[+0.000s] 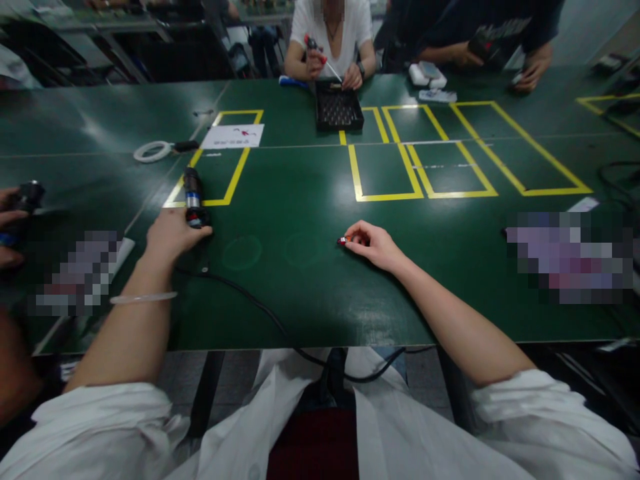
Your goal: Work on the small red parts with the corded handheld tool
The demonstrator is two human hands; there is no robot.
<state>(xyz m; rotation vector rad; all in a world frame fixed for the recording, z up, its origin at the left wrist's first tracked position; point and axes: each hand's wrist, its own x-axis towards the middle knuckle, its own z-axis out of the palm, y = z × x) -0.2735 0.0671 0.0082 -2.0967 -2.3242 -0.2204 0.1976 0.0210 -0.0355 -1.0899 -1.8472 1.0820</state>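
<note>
Green tabletop (280, 180) runs across the scene, marked with yellow tape outlines (385, 197). On the left, the left hand (173, 233) is at the near end of a dark cylindrical tool (193, 189) with a blue and silver band; its thumb is spread to the right and its other fingers are mostly hidden, so how firmly it grips cannot be told. Right of centre, the right hand (373, 245) is nearly closed — thumb and fingertips pinching 1 small red-and-white piece (343, 241) just above or on the tabletop. Between the hands are 2 faint rings; a black cable (240, 289) runs from near the left hand over the near edge. Far left lie a printed white sheet (233, 136) and a white coil (152, 151). At the far side, a person (330, 40) holds a red-and-black screwdriver (315, 48) over a black tray (340, 125) — small dark parts fill it.
</note>
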